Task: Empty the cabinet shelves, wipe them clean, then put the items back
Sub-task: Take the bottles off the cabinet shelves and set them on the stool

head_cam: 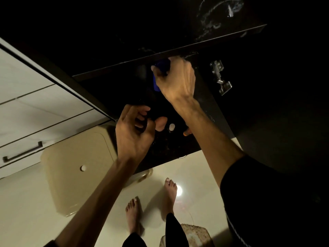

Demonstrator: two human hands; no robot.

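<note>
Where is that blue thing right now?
In the head view the blue thing sits upper centre, gripped by the right hand just under the dark counter edge, left of the metal hinge.

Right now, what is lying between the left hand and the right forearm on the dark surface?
In the head view, a small white round thing lies on the dark surface between the left hand and the right forearm; what it is cannot be told.

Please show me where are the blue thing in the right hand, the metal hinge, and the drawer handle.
blue thing (157,85): head view, its lower edge below the fingers.
metal hinge (219,77): head view, middle of the metal arm.
drawer handle (23,152): head view, middle of the dark bar.
</note>
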